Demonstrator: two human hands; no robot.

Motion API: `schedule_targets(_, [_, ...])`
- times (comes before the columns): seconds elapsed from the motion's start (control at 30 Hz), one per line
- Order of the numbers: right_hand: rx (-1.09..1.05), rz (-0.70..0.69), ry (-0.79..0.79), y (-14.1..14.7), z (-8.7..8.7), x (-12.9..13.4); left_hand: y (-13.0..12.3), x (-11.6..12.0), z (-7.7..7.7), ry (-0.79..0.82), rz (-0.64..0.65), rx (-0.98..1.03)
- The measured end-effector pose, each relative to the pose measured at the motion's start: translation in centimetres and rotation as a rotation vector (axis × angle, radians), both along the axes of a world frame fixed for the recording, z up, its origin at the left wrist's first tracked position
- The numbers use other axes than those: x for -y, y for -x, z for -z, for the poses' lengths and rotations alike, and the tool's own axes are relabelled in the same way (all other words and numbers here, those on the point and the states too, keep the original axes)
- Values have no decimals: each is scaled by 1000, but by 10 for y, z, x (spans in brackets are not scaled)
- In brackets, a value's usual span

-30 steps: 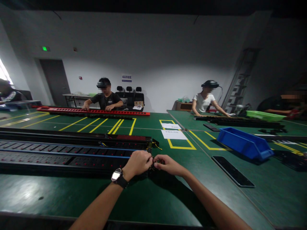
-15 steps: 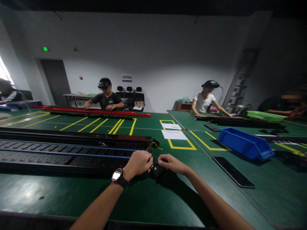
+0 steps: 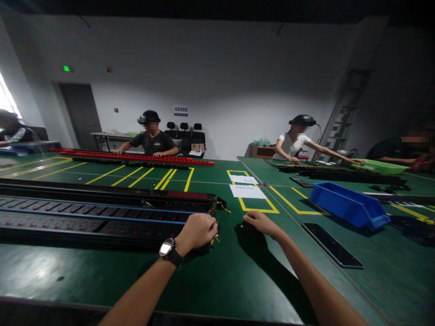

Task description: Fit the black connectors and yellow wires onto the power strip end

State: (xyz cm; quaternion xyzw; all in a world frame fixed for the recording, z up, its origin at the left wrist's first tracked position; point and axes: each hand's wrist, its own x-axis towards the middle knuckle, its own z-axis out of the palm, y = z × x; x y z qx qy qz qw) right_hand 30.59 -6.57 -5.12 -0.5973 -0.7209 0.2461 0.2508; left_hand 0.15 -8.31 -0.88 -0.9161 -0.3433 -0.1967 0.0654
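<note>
My left hand (image 3: 199, 231), with a watch on its wrist, is closed at the right end of a long black housing (image 3: 84, 233). Whatever its fingers pinch is hidden. Yellow wires (image 3: 215, 239) stick out by those fingers. My right hand (image 3: 261, 222) is closed a little way off to the right, above the green table. At its fingertips shows a small black piece (image 3: 241, 227) with a pale spot, hard to tell from the shadow. Along the housing run blue lengthwise strips and rows of dark modules with red spots.
A blue bin (image 3: 346, 206) and a dark phone-like slab (image 3: 332, 244) lie to the right. Paper sheets (image 3: 248, 191) rest inside yellow tape marks. Across the table, co-workers sit by a red rail (image 3: 136, 157), black strips and a green tray (image 3: 384, 166).
My right hand has moved right, away from the housing's end, with the small black piece. My left hand has stayed put. The co-worker at right now reaches to the green tray.
</note>
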Motion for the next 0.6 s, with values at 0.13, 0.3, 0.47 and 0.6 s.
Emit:
schedule_targets(0.13, [10,58,-11,-9,3,-3,0,1,-1,12,1,3])
schedule_targets(0.3, [50,56,-32,-7,4,-3,1,0,1,0,3,0])
schedule_targets(0.47, [137,69,-62,-5,7,-3,1,-2,5,-8,11,7])
schedule_targets(0.6, [188,88,-94,-3,12,-3,1,-3,6,-15,6,11])
